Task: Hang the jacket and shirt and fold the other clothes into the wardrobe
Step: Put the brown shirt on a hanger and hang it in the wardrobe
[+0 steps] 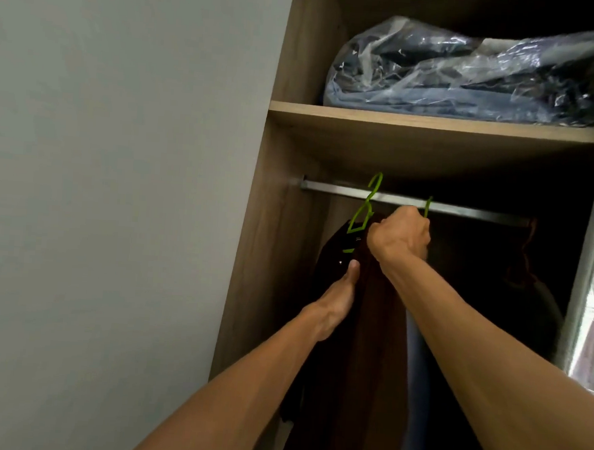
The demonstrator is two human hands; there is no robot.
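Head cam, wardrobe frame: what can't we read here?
All head view.
- Left hand: fingers hidden behind the dark garment; grip unclear.
- Right hand: fist covers its green hanger except the hook.
- Wardrobe right side: too dark to tell the clothes.
- Plastic bag contents: blurred by glare and folds.
- Wardrobe floor: cut off by bottom edge.

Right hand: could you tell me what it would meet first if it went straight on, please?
Probably the rail: the right hand, gripping a hanger, points up at it from just below; depth unclear.
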